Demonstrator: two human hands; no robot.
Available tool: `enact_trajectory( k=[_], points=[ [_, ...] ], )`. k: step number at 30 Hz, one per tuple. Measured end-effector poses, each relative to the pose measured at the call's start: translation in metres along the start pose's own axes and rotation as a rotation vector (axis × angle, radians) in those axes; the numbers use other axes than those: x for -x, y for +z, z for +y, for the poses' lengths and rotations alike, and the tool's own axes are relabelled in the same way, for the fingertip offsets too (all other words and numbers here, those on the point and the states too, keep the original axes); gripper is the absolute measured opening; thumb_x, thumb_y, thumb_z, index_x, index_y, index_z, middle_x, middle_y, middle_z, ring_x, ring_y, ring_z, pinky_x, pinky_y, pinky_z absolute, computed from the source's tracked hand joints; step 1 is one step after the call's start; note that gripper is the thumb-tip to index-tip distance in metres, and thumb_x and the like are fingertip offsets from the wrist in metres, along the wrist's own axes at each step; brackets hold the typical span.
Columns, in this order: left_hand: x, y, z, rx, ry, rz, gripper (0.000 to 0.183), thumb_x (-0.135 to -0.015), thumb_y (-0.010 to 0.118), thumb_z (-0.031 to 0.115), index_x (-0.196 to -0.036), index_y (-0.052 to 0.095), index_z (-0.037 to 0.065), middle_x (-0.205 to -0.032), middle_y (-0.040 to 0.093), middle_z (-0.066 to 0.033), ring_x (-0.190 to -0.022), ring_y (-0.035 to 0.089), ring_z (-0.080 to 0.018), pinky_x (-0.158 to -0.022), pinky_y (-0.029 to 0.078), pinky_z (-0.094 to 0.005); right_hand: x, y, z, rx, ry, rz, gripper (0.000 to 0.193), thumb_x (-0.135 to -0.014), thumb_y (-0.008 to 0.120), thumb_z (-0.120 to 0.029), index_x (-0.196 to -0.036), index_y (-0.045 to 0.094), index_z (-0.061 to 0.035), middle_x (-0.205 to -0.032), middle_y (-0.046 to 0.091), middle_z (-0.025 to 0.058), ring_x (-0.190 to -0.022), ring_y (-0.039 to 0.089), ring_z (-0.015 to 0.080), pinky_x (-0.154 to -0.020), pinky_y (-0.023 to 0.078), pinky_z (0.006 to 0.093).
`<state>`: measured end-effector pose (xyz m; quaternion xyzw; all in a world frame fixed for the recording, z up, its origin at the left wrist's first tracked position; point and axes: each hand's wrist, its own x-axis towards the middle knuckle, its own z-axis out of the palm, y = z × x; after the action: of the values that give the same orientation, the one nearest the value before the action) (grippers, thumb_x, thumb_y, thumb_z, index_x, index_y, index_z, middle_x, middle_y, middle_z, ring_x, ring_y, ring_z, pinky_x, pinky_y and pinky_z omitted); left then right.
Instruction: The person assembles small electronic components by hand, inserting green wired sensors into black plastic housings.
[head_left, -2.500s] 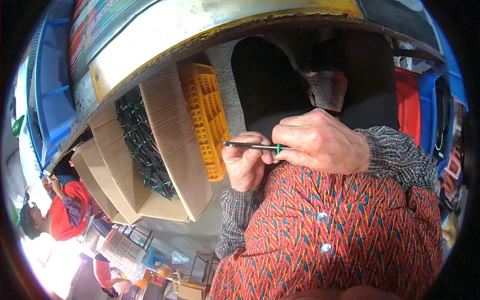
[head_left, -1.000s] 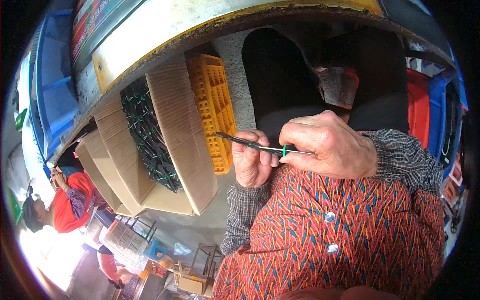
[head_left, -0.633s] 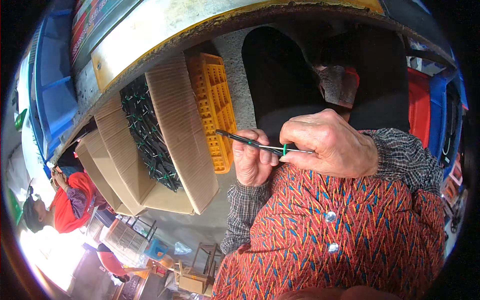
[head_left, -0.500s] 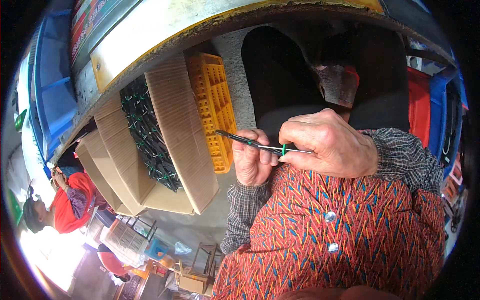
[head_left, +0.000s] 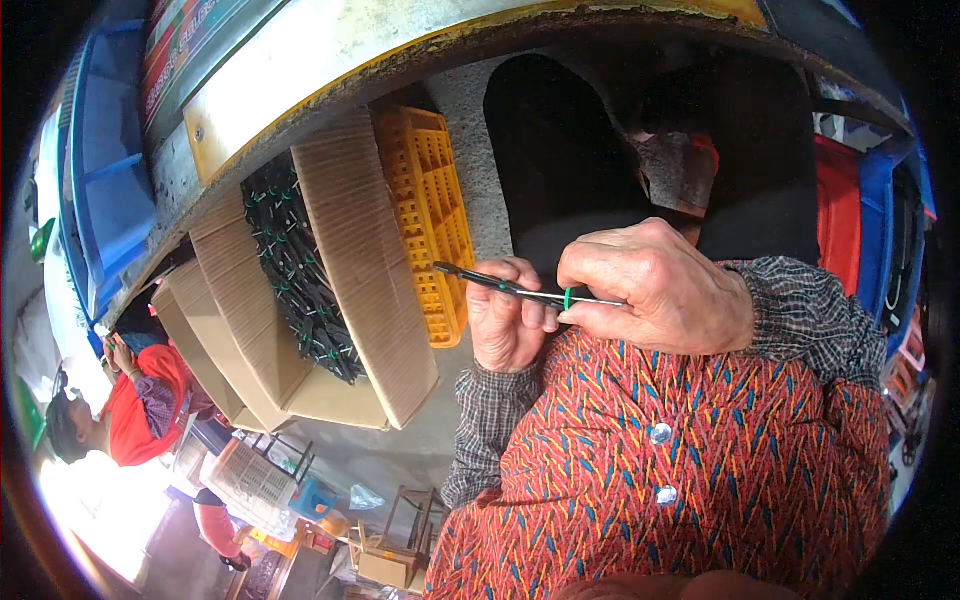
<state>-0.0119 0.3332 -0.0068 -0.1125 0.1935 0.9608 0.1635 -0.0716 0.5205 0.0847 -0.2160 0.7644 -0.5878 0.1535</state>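
In front of my patterned apron, a slim black tool (head_left: 460, 271) with green bits and a thin metal rod is held nearly level between both hands; its exact kind is unclear. My left hand (head_left: 508, 318) has its fingers closed round the black part, whose dark tip sticks out to the left. My right hand (head_left: 655, 288) pinches the other end by a small green ring (head_left: 568, 299), and the thin rod runs in front of its fingers. To the left, a cardboard box (head_left: 350, 270) holds many similar black pieces (head_left: 295, 270) with green and metallic bits.
A yellow plastic crate (head_left: 425, 220) stands between the box and my dark-clad knees. The worktable edge (head_left: 330, 90) curves across the top. Blue bins (head_left: 110, 180) are at far left, a red container (head_left: 838, 210) at right. Another person (head_left: 145, 405) sits at lower left.
My hands and the black tool stay almost exactly in place. In the lower left background, a red-sleeved arm has shifted slightly.
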Motion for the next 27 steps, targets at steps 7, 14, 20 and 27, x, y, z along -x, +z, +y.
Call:
enact_trajectory(
  k=[7,14,20,27],
  points=[
    [0.0002,0.0003,0.0007,0.005,0.002,0.009,0.023,-0.091,0.060,0.014,-0.110,0.054,0.003,-0.092,0.055,-0.0138,-0.058,0.053,-0.0129,-0.052,0.053,-0.0299,-0.0013,0.0001,-0.0003,0.009,0.017,-0.010,0.013,-0.072,0.066,-0.002,-0.077,0.054,0.0016,-0.063,0.049,0.0100,-0.053,0.052,0.0234,-0.048,0.038,0.0350],
    [0.0002,0.0028,0.0007,0.063,-0.037,0.028,0.023,-0.091,0.061,0.014,-0.111,0.054,0.004,-0.092,0.055,-0.0126,-0.058,0.054,-0.0129,-0.051,0.054,-0.0301,-0.0011,-0.0005,-0.0002,0.018,0.025,-0.006,0.014,-0.072,0.067,-0.002,-0.077,0.055,0.0015,-0.062,0.049,0.0097,-0.052,0.051,0.0229,-0.047,0.038,0.0352],
    [-0.0007,0.0034,-0.0006,0.052,-0.044,0.013,0.024,-0.091,0.061,0.015,-0.110,0.054,0.004,-0.092,0.055,-0.0127,-0.059,0.055,-0.0136,-0.051,0.054,-0.0300,-0.0024,-0.0004,0.0003,0.028,0.013,-0.008,0.014,-0.072,0.068,-0.002,-0.077,0.055,0.0016,-0.063,0.050,0.0098,-0.052,0.051,0.0227,-0.047,0.038,0.0347],
    [-0.0024,0.0023,-0.0001,-0.007,-0.023,-0.019,0.022,-0.091,0.061,0.014,-0.109,0.055,0.003,-0.090,0.056,-0.0135,-0.060,0.056,-0.0149,-0.053,0.055,-0.0306,-0.0035,-0.0017,-0.0009,0.025,0.022,-0.019,0.014,-0.073,0.068,-0.003,-0.077,0.055,0.0016,-0.063,0.051,0.0099,-0.052,0.052,0.0221,-0.047,0.039,0.0337]
  ],
)
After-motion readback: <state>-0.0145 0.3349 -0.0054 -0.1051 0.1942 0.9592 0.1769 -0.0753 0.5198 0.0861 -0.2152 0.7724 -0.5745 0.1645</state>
